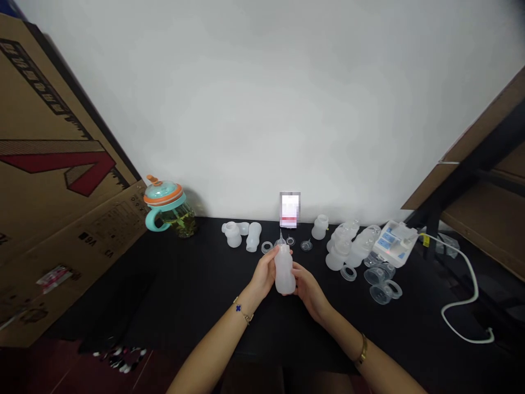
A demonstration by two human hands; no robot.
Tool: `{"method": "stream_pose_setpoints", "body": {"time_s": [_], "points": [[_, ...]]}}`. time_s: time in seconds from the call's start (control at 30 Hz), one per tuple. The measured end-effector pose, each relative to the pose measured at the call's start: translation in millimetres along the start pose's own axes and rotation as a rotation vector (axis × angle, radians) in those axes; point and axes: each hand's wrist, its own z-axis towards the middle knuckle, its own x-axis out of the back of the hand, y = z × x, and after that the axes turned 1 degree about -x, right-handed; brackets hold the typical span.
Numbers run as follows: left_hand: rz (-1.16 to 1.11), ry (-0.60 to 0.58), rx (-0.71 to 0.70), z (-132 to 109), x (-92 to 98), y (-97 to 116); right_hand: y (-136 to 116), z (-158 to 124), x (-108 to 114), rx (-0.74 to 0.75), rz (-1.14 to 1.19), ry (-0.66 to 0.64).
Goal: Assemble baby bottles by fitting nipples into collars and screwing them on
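Both of my hands hold one translucent white bottle [284, 269] upright over the black table [197, 295]. My left hand [264, 275] grips its upper left side, fingers curled round it. My right hand [308, 288] cups its lower right side and base. A thin pointed part sticks up from the bottle's top. Small clear rings and caps [267, 247] lie on the table just behind it.
More translucent bottles [233, 233] lie at the back left, and a cluster of bottles and clear cups [353, 246] at the right. A white device [394, 243] with a white cable [467, 301] lies far right. A teal and orange cup [168, 210] stands beside a cardboard box [53, 180].
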Motion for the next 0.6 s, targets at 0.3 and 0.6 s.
{"method": "stream_pose_setpoints", "body": {"time_s": [0.3,0.6], "points": [[0.014,-0.027,-0.044,-1.5,-1.1,0.7,-2.3,-0.7,0.1,0.028,-0.027,0.026],[0.161,-0.075,-0.177,-4.4,-3.1,1.6,-6.3,-1.9,-2.0,0.030,-0.073,0.072]]}}
